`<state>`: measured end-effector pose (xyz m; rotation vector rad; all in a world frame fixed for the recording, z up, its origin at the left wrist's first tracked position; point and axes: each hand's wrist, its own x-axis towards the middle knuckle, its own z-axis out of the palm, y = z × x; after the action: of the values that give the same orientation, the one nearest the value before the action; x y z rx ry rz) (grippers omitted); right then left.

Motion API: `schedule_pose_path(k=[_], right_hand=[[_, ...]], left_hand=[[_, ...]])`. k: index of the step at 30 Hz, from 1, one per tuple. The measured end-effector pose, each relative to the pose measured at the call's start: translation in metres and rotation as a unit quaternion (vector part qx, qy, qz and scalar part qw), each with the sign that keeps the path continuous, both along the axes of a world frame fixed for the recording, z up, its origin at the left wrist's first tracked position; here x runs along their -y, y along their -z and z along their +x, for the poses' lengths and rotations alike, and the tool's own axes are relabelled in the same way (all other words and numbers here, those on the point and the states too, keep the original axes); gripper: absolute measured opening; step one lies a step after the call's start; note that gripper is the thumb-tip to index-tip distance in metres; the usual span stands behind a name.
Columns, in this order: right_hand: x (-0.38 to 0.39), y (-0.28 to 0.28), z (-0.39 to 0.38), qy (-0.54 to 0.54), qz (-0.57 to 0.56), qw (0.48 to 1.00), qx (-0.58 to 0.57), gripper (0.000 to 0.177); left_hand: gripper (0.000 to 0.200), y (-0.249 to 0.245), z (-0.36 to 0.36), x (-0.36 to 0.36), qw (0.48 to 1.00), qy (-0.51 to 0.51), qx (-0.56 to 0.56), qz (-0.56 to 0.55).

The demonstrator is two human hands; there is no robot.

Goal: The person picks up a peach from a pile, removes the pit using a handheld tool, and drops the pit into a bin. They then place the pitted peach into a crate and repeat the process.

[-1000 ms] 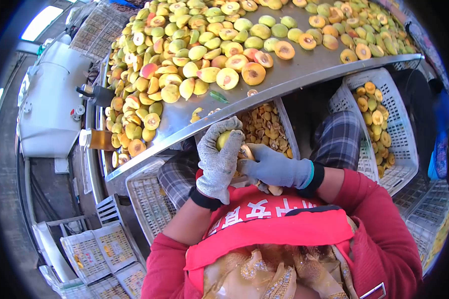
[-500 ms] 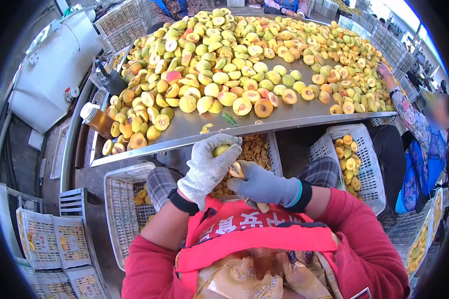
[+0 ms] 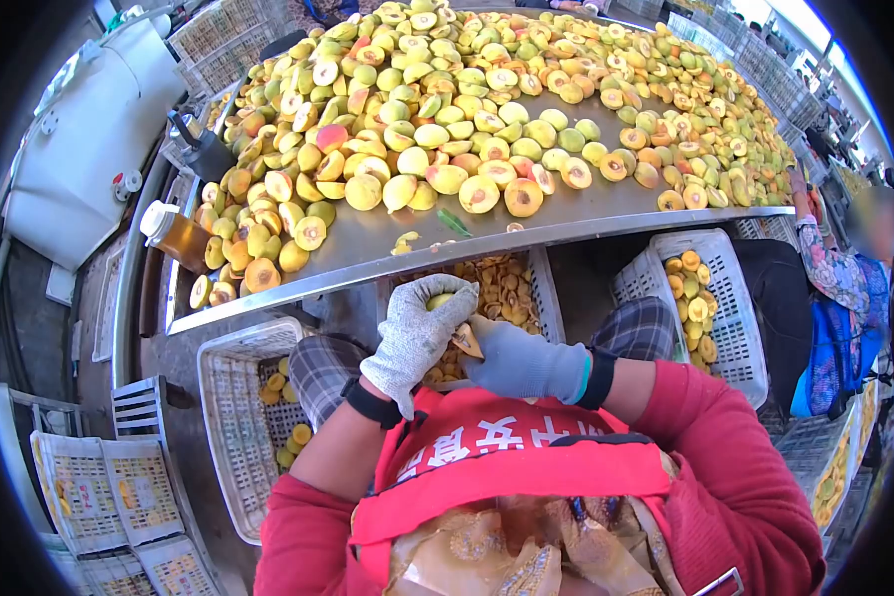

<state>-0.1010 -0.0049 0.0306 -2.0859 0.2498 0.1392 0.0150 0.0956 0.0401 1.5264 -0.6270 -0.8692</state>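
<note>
My left hand [image 3: 422, 333], in a pale grey knit glove, is closed around a green-yellow peach [image 3: 440, 300], mostly hidden by the fingers. Close beside it, my right hand [image 3: 526, 360] in a blue-grey glove is closed too. A small tan, pointed piece [image 3: 466, 341] shows between the two hands at the right fingertips; what it is I cannot make out. Both hands are over a crate [image 3: 547, 298] of brownish peach scraps [image 3: 502, 283], in front of the metal table [image 3: 368, 243]. Halved peaches [image 3: 479, 195] are heaped on that table.
Crates with yellow peach halves stand at my left [image 3: 230, 397] and right [image 3: 735, 318]. A capped bottle of amber liquid [image 3: 176, 235] and a dark container [image 3: 202, 149] are at the table's left end. At the right, a person in a floral sleeve [image 3: 832, 263] reaches to the table.
The view has shifted slightly, so the table sits higher in the picture. Both hands stay together, the left still holding the peach; the tan piece now points more downward.
</note>
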Motion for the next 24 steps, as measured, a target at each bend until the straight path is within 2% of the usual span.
schedule_pose_path(k=[1, 4, 7, 19, 24], right_hand=[[0.0, 0.005, -0.002, -0.002, -0.02, 1.0, 0.0, 0.029], [0.0, 0.001, -0.005, 0.002, 0.048, 0.999, -0.013, 0.028], [0.005, -0.023, -0.006, -0.001, 0.135, 0.984, -0.117, 0.027], [0.013, -0.025, -0.013, -0.035, 0.109, 0.987, -0.114, 0.028], [0.01, -0.024, -0.015, 0.0, 0.171, 0.974, -0.146, 0.028]], left_hand=[[0.021, 0.003, -0.001, 0.0, 1.0, 0.003, -0.026, 0.007], [0.023, 0.004, -0.004, 0.0, 0.999, 0.008, -0.042, 0.005], [0.023, 0.006, -0.008, 0.001, 0.999, -0.009, -0.046, -0.006], [0.02, 0.011, -0.022, 0.002, 0.999, -0.035, -0.023, -0.007], [0.019, 0.014, -0.02, 0.004, 0.997, -0.03, -0.066, -0.026]])
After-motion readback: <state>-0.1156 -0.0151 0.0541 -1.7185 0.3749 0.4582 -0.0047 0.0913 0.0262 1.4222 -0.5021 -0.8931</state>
